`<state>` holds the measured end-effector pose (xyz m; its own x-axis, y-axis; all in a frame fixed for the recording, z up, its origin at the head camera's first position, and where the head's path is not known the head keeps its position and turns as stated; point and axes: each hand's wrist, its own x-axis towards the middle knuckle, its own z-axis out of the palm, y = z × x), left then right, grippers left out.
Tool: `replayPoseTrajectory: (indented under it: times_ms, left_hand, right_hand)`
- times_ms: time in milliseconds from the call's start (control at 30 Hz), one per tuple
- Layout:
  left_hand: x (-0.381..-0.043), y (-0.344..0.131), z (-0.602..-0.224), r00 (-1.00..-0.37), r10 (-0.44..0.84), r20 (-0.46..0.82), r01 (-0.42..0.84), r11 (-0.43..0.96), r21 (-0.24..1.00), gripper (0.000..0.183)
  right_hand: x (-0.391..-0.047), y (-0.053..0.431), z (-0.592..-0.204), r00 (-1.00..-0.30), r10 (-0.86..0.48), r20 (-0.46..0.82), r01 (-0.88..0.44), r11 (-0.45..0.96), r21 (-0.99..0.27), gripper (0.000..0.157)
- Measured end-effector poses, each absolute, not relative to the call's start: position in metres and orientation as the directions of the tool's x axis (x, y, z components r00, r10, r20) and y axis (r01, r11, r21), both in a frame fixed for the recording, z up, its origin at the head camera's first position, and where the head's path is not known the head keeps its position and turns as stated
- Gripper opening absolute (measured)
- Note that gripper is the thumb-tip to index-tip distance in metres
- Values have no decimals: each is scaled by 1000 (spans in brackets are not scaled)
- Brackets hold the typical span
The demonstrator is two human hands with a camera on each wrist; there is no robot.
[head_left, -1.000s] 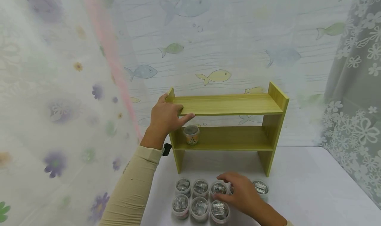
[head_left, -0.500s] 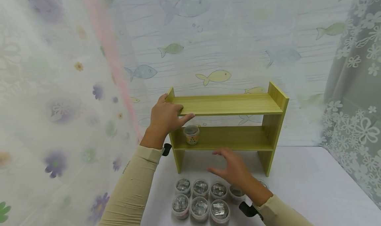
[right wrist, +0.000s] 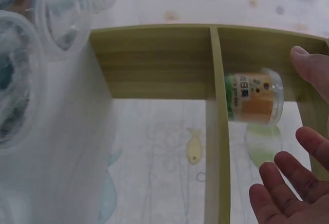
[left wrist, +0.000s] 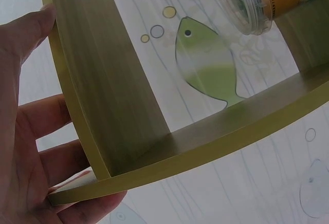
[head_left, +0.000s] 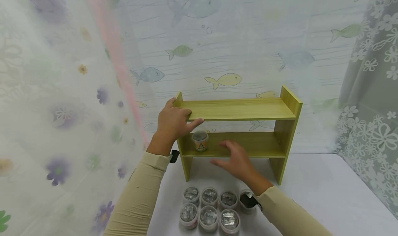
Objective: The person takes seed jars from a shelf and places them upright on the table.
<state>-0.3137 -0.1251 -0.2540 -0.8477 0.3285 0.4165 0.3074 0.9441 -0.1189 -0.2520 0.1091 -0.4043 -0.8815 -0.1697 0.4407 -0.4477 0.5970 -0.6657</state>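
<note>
A wooden two-tier shelf (head_left: 236, 109) with yellow-green boards stands on the white table. My left hand (head_left: 173, 123) grips its upper left corner; in the left wrist view the fingers (left wrist: 64, 157) wrap round the side panel and board end. On the lower board, near the left side, sits a small clear-lidded tub (head_left: 200, 141) with an orange label, upright. To its right, my right hand (head_left: 238, 162) hovers in front of the lower board, empty, thumb and fingers spread. In the right wrist view this labelled tub (right wrist: 254, 96) is apart from the fingers (right wrist: 293, 170).
Several tubs (head_left: 209, 218) with clear lids and silvery contents stand in two rows on the table in front of the shelf. Another tub (head_left: 247, 208) is partly hidden by the right wrist's black camera (head_left: 248, 200). A fish-print curtain (head_left: 224, 39) hangs behind.
My right hand has risen from the tubs on the table, forward and slightly left, to the lower board, carrying nothing. The right sleeve now covers the rightmost tub. My left hand stays put.
</note>
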Motion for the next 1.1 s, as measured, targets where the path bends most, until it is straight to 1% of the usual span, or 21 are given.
replayPoseTrajectory:
  times_ms: [300,567,733,1100]
  left_hand:
    - [-315,-126,-256,-835,336,435,317,941,-118,70]
    - [-313,-125,-255,-845,333,418,312,942,-120,72]
    - [-313,-124,-255,-845,339,413,314,940,-130,72]
    - [-314,-125,-255,-847,334,414,307,942,-134,73]
  right_hand:
    - [-270,101,-397,-922,-160,351,-377,570,-730,77]
    - [-289,92,-393,-954,-163,250,-299,525,-797,82]
    - [-300,87,-392,-961,-187,204,-270,467,-842,85]
    - [-316,74,-390,-959,-241,152,-231,343,-910,91]
